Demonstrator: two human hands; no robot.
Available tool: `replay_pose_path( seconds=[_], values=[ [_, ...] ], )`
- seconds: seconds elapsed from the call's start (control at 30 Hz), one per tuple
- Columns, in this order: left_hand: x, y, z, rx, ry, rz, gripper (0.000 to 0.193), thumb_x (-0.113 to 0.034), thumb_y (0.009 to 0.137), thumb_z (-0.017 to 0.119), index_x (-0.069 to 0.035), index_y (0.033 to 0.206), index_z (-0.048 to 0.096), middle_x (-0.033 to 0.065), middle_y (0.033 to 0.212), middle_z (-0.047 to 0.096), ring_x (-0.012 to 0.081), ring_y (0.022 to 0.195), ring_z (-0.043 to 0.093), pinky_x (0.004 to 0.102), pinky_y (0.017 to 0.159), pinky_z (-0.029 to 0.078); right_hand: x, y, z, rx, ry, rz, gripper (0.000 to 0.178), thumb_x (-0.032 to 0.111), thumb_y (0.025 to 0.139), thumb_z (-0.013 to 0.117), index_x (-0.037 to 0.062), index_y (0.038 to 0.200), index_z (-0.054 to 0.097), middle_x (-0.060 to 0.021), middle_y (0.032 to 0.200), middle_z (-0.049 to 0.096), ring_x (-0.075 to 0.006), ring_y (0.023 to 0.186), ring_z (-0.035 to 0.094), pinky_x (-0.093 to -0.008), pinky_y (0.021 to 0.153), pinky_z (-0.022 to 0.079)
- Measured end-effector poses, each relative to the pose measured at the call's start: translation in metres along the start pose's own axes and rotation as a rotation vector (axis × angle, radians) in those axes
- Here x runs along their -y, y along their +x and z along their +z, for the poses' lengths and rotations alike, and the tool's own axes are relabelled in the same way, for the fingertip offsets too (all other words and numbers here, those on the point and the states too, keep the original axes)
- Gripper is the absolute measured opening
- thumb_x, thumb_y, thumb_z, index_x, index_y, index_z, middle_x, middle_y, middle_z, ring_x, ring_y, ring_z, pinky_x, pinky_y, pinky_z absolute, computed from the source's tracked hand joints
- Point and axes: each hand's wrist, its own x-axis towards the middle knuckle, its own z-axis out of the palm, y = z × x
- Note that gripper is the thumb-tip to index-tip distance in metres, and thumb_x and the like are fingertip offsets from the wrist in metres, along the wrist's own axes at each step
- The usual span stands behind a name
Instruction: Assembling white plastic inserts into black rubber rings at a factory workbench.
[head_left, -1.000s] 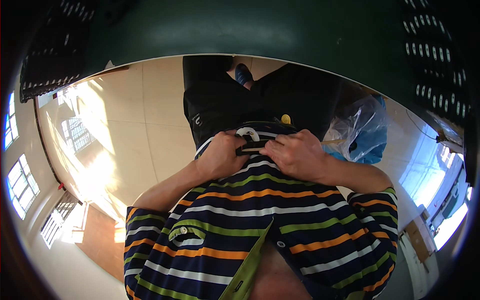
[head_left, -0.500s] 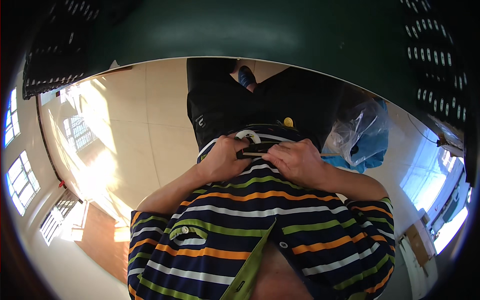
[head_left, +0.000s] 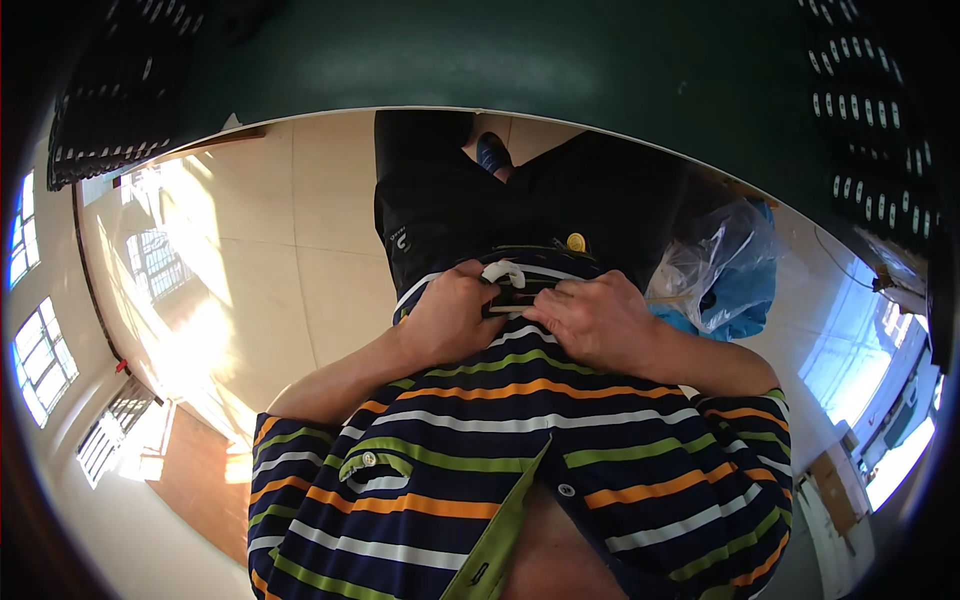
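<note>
My left hand (head_left: pixel 455 315) is closed in front of my striped shirt, its fingers curled around a dark piece. A white curved band (head_left: pixel 503 272) sticks up beside those fingers. Facing it, my right hand (head_left: pixel 598 318) pinches a thin pale stick (head_left: pixel 512 309). One end of the stick spans the gap to my left fingertips; a pale length also shows beyond my right hand. Dark narrow parts lie between the two hands, and my fingers hide much of them, so I cannot make out their kind.
A dark green tabletop (head_left: pixel 480 70) lies ahead, its pale edge above my lap. Rows of black pieces with small silvery marks (head_left: pixel 858 108) are at its right, more black pieces (head_left: pixel 110 120) at its left. A clear plastic bag (head_left: pixel 715 255) and blue material (head_left: pixel 755 290) hang at my right.
The white band has turned and now stands up more between my hands. My left hand has tilted slightly, and the gap between the hands shows more of the dark parts.
</note>
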Motion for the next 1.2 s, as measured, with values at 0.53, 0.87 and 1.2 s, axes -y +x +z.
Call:
replay_pose_path(
  seconds=[0.53,0.87,1.2],
  values=[
    [-0.009,0.001,0.002,0.027,0.084,-0.131,0.023,-0.017,0.075,0.076,0.004,0.084,0.078,0.0264,0.096,0.072,0.0395,0.088,0.072,0.0452,0.085,0.061,-0.006,0.010,0.003,0.067,0.026,-0.040,0.029,0.029,0.102,0.061,0.0056,0.090,0.071,-0.0108,0.067,0.066,-0.0299,0.059,0.068,-0.0419,0.054,0.054],
    [-0.002,0.005,-0.008,0.029,-0.079,-0.073,0.029,-0.015,0.076,0.073,0.009,0.093,0.076,0.0281,0.089,0.067,0.0419,0.078,0.070,0.0451,0.077,0.059,-0.008,0.020,-0.002,-0.008,0.058,-0.022,0.024,0.024,0.099,0.068,0.0072,0.083,0.067,-0.0085,0.067,0.064,-0.0282,0.059,0.066,-0.0387,0.052,0.052],
    [-0.042,0.014,-0.115,-0.237,-0.207,-0.105,0.036,-0.011,0.085,0.076,0.010,0.113,0.071,0.0161,0.091,0.069,0.0200,0.083,0.066,0.0323,0.080,0.053,-0.034,0.050,-0.125,-0.397,-0.147,-0.033,0.011,0.011,0.093,0.072,0.0026,0.100,0.072,-0.0120,0.081,0.066,-0.0323,0.072,0.066,-0.0420,0.063,0.053]
  ],
)
